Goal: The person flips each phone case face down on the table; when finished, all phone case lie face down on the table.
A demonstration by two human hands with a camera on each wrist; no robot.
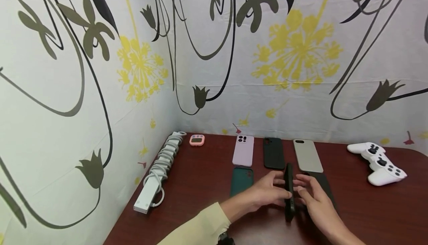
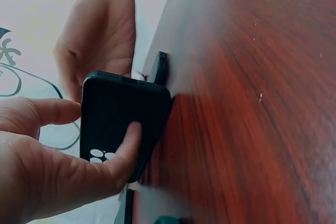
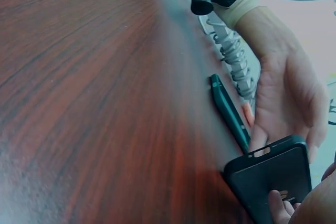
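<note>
A black phone case (image 2: pixel 113 111) with round camera holes stands on edge between the two hands, seen nearly edge-on in the head view. My left hand (image 1: pixel 265 191) pinches it, its thumb (image 2: pixel 128 145) lying against the outer face and a finger at the upper edge. My right hand (image 1: pixel 314 196) is on the other side; in the right wrist view its relaxed fingertips (image 3: pixel 275 203) appear against the inner face, most of that hand out of frame. Under the right forearm lies another dark case (image 1: pixel 322 181), partly covered. A green case (image 1: pixel 241 180) lies left of the left wrist.
Lilac (image 1: pixel 243 151), black (image 1: pixel 274 153) and beige (image 1: pixel 308 155) cases lie in a back row on the brown table (image 1: pixel 204 185). A white game controller (image 1: pixel 379 163) is at right. Left stand a cord-wrapped power strip (image 1: pixel 160 167) and a pink timer (image 1: pixel 197 140).
</note>
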